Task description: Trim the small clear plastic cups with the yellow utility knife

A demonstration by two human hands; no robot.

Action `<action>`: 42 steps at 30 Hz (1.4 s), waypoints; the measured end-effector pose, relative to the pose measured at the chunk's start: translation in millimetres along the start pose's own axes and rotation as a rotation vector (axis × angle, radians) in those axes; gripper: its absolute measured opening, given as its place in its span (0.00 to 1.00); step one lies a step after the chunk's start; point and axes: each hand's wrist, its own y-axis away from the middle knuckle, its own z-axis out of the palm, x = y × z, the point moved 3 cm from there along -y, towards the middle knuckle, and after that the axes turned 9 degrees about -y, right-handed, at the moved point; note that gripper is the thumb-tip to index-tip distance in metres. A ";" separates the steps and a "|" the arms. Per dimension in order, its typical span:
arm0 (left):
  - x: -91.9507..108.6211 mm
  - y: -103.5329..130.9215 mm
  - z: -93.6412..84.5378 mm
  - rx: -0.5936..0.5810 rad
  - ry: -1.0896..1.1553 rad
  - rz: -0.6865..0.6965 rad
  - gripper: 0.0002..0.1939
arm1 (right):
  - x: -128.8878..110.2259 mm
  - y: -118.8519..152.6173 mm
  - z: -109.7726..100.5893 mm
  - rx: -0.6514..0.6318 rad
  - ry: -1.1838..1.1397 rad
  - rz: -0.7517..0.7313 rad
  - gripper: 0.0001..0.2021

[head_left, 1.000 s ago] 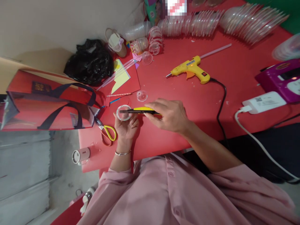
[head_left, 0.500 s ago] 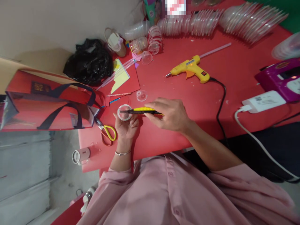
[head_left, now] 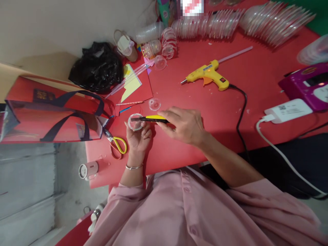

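My left hand point(head_left: 138, 138) is closed around a small round clear plastic cup point(head_left: 135, 127), its rim facing up. From the right, my right hand point(head_left: 183, 124) grips a yellow and black utility knife point(head_left: 156, 118), whose blade lies across the cup's rim. Whether the blade touches the plastic I cannot tell. Just behind the cup, a clear lid point(head_left: 154, 104) rests on the red table point(head_left: 176, 150). Scissors point(head_left: 119, 145) with yellow and red handles lie left of my left hand.
A yellow glue gun point(head_left: 208, 75) with a black cable lies at the back right. Stacked clear plastic cups point(head_left: 189, 29) line the back. On the left are a red bag point(head_left: 58, 112) and a black plastic bag point(head_left: 98, 70). A white adapter point(head_left: 289, 111) sits right.
The knife and my right hand have shifted very slightly, and the blade sits a little higher over the cup. My left hand still holds the cup in nearly the same place.
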 end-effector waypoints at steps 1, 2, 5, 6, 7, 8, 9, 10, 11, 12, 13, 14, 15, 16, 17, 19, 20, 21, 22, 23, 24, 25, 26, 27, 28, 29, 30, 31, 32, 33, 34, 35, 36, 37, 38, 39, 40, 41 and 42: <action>0.0 -0.4 -0.2 0.009 -0.005 0.002 0.29 | -0.6 0.1 0.4 -0.005 0.009 -0.001 0.14; 0.1 -0.7 -0.4 0.014 -0.007 0.003 0.29 | -1.1 0.2 0.7 -0.010 0.016 -0.002 0.14; 0.3 -1.2 -0.6 0.002 0.002 0.009 0.28 | -2.1 0.2 1.0 -0.015 0.031 -0.002 0.14; 0.3 -1.2 -0.7 -0.003 0.005 0.009 0.27 | -2.3 0.1 0.9 -0.014 0.033 -0.003 0.14; 0.4 -1.2 -0.9 -0.003 0.007 0.012 0.27 | -2.5 -0.1 0.8 -0.013 0.035 -0.002 0.14; 0.5 -1.1 -1.2 -0.002 0.008 0.015 0.27 | -2.6 -0.2 0.6 -0.012 0.036 0.001 0.14; 0.6 -1.0 -1.6 -0.001 0.008 0.017 0.26 | -2.8 -0.4 0.5 -0.013 0.036 0.003 0.14; 0.7 -0.9 -1.9 -0.002 0.009 0.019 0.26 | -2.9 -0.5 0.5 -0.015 0.034 0.005 0.14; 0.8 -0.8 -2.1 -0.005 0.009 0.022 0.26 | -3.1 -0.7 0.4 -0.018 0.031 0.006 0.14; 1.0 -0.7 -2.3 -0.009 0.008 0.026 0.26 | -3.1 -1.0 0.3 -0.020 0.027 0.009 0.14; 1.2 -0.7 -2.5 -0.010 0.004 0.032 0.26 | -3.1 -1.2 0.2 -0.022 0.023 0.012 0.14; 1.5 -0.6 -2.7 -0.007 -0.004 0.040 0.26 | -3.0 -1.4 -0.1 -0.023 0.019 0.018 0.14; 1.8 -0.5 -2.9 0.001 -0.016 0.051 0.26 | -2.6 -1.6 -0.4 -0.024 0.014 0.026 0.14; 2.1 -0.4 -3.0 0.008 -0.029 0.059 0.26 | -2.1 -1.9 -0.9 -0.022 0.007 0.036 0.14; 2.3 -0.2 -2.9 0.012 -0.040 0.065 0.26 | -1.4 -2.1 -1.5 -0.020 -0.005 0.046 0.14; 2.4 0.3 -1.9 0.001 -0.052 0.068 0.26 | 0.2 -2.4 -2.9 -0.016 -0.044 0.064 0.14; 2.3 0.6 -1.2 -0.010 -0.053 0.065 0.26 | 1.1 -2.4 -3.7 -0.012 -0.070 0.072 0.13; 2.2 0.9 -0.6 -0.020 -0.052 0.061 0.26 | 1.9 -2.4 -4.5 -0.008 -0.099 0.075 0.13; 2.0 1.1 -0.3 -0.026 -0.049 0.056 0.26 | 2.4 -2.4 -5.0 -0.007 -0.128 0.074 0.13; 1.9 1.4 -0.2 -0.027 -0.045 0.049 0.26 | 2.6 -2.3 -5.2 -0.010 -0.153 0.070 0.13; 1.7 1.5 -0.5 -0.024 -0.039 0.044 0.26 | 2.6 -2.2 -5.2 -0.014 -0.170 0.064 0.12; 1.6 1.5 -0.9 -0.019 -0.033 0.041 0.26 | 2.5 -2.1 -5.0 -0.020 -0.176 0.060 0.12; 1.5 1.4 -1.4 -0.015 -0.028 0.041 0.26 | 2.2 -1.9 -4.5 -0.025 -0.167 0.061 0.12; 1.4 1.2 -1.9 -0.009 -0.029 0.044 0.27 | 2.1 -1.8 -3.9 -0.028 -0.146 0.067 0.13; 1.4 0.9 -2.5 -0.002 -0.038 0.048 0.27 | 1.9 -1.7 -3.3 -0.027 -0.118 0.075 0.13; 1.4 0.6 -2.9 0.008 -0.053 0.052 0.27 | 1.7 -1.7 -2.6 -0.027 -0.088 0.083 0.14; 1.4 0.2 -3.3 0.021 -0.073 0.057 0.27 | 1.4 -1.6 -1.9 -0.028 -0.061 0.088 0.14; 1.4 -0.1 -3.4 0.035 -0.094 0.059 0.27 | 1.2 -1.6 -1.3 -0.031 -0.040 0.090 0.15; 1.5 -0.2 -3.2 0.047 -0.110 0.061 0.27 | 1.1 -1.6 -1.0 -0.033 -0.027 0.089 0.15; 1.6 -0.3 -2.6 0.055 -0.118 0.062 0.27 | 1.2 -1.7 -0.9 -0.035 -0.022 0.088 0.15; 1.8 -0.3 -1.6 0.056 -0.117 0.063 0.26 | 1.5 -1.7 -1.1 -0.036 -0.026 0.084 0.14; 2.0 -0.1 -0.6 0.054 -0.110 0.066 0.25 | 1.9 -1.7 -1.6 -0.036 -0.035 0.080 0.14; 2.3 0.1 0.4 0.050 -0.102 0.068 0.25 | 2.4 -1.7 -2.3 -0.035 -0.048 0.075 0.14; 2.5 0.4 1.2 0.047 -0.096 0.071 0.24 | 2.9 -1.6 -2.9 -0.035 -0.062 0.071 0.14; 2.6 0.7 1.5 0.043 -0.092 0.073 0.24 | 3.4 -1.6 -3.5 -0.036 -0.075 0.068 0.14; 2.6 1.1 1.5 0.037 -0.088 0.072 0.23 | 3.8 -1.5 -3.8 -0.037 -0.082 0.068 0.14; 2.6 1.5 1.2 0.028 -0.080 0.070 0.22 | 4.0 -1.5 -3.9 -0.038 -0.085 0.071 0.14; 2.6 1.9 0.8 0.013 -0.068 0.067 0.21 | 4.0 -1.4 -3.9 -0.038 -0.085 0.076 0.14; 2.6 2.5 0.2 -0.006 -0.052 0.063 0.20 | 3.9 -1.4 -3.7 -0.037 -0.084 0.080 0.14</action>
